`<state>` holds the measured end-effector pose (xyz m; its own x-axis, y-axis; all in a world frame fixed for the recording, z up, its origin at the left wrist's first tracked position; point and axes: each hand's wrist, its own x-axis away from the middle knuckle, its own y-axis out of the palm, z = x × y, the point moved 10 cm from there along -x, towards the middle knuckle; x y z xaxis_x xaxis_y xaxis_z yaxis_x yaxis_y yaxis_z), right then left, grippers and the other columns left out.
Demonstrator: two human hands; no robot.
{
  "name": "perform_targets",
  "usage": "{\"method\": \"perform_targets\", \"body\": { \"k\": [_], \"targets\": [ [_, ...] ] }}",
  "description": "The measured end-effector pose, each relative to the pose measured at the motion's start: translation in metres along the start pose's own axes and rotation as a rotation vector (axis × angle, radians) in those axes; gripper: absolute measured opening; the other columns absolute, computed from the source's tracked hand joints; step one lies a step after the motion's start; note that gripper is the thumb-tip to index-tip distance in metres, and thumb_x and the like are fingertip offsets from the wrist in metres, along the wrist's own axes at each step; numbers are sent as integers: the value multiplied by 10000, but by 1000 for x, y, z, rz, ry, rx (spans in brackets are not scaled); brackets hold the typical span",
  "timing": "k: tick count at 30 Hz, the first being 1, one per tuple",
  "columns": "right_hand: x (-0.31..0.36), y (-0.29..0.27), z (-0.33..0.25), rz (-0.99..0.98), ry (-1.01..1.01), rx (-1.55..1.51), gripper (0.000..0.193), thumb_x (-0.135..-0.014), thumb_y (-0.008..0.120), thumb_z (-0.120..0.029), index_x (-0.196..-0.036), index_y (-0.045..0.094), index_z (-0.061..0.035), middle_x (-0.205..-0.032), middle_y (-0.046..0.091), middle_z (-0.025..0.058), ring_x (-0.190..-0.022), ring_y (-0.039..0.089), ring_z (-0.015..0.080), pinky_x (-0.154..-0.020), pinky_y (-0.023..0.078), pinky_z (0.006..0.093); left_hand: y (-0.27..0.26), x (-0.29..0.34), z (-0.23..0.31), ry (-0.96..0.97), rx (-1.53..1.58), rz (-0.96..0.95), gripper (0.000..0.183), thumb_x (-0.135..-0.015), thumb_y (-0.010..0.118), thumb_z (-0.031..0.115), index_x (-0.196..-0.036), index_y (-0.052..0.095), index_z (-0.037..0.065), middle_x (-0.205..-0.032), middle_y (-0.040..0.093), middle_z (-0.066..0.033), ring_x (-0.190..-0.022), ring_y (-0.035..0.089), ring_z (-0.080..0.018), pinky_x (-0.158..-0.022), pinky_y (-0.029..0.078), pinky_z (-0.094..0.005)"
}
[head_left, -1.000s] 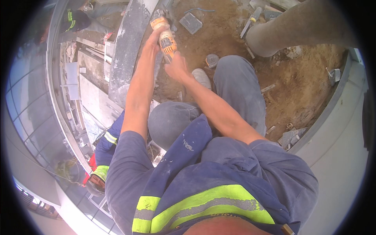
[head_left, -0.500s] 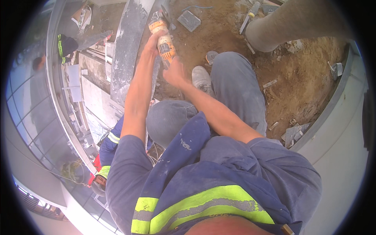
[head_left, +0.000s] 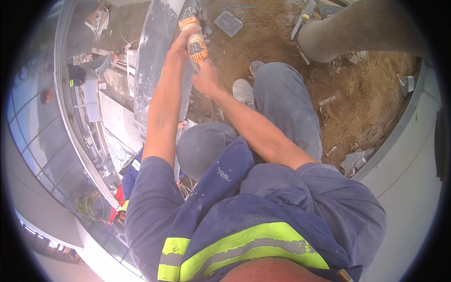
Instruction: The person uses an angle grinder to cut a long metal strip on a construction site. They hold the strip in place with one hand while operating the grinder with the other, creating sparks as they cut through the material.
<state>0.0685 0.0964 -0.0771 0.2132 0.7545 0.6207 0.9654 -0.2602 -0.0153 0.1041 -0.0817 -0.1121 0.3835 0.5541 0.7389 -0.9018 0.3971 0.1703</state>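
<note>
An orange and off-white angle grinder (head_left: 196,49) is held out at arm's length, its head over the right edge of a long grey stone slab (head_left: 154,66) coated with dust. My left hand (head_left: 182,43) wraps round the front part of the grinder's body. Lower down, my right hand (head_left: 206,80) is closed on the rear end of the tool. The disc shows only in part beside the head, and I cannot tell whether it touches the slab.
Behind my right hand are my knees and a dusty shoe (head_left: 243,92). A thick column (head_left: 357,33) rises from the dirt at far right. A square grey tile (head_left: 229,23) lies on the soil. A co-worker in blue (head_left: 130,181) is close at left; another person (head_left: 77,74) works farther off.
The grinder has shifted slightly away from me and turned, so its disc shows less. Both hands moved with it. The co-worker at left is now more hidden behind my arm.
</note>
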Motion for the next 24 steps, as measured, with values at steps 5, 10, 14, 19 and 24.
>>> {"method": "perform_targets", "body": {
  "k": [5,10,14,19,24],
  "targets": [
    [3,2,-2,33,-10,32,551,-863,777,-103,-1282,495,116,-1144,716,369,-1100,723,513,-939,583,550,-6,-3,-4,-10,21,12,499,-918,823,216,-1243,584,-77,-1085,739,-257,-1075,777,-450,-834,694,-544],
    [23,9,9,8,-12,99,637,-881,818,-168,-1336,450,85,-1182,730,350,-1159,717,512,-1014,574,557,-9,9,-16,-2,5,14,516,-920,822,215,-1263,580,-84,-1099,732,-242,-1090,774,-433,-874,688,-515],
    [37,7,12,39,-10,42,570,-849,809,-116,-1270,483,87,-1172,703,377,-1133,702,530,-963,565,572,-12,22,-26,15,15,40,510,-923,821,218,-1265,578,-72,-1106,722,-224,-1095,774,-420,-875,690,-501],
    [27,9,14,36,-2,14,575,-843,796,-113,-1274,471,87,-1176,700,379,-1129,702,534,-964,564,572,2,22,-16,26,4,10,511,-921,830,232,-1259,575,-55,-1069,712,-194,-1067,783,-413,-841,699,-489],
    [14,9,8,28,-17,10,577,-839,781,-117,-1275,468,94,-1174,699,386,-1134,700,538,-965,569,567,-1,13,-10,19,-11,21,486,-924,828,238,-1236,584,-45,-1056,727,-198,-1034,792,-413,-808,704,-487]
  ]
}}
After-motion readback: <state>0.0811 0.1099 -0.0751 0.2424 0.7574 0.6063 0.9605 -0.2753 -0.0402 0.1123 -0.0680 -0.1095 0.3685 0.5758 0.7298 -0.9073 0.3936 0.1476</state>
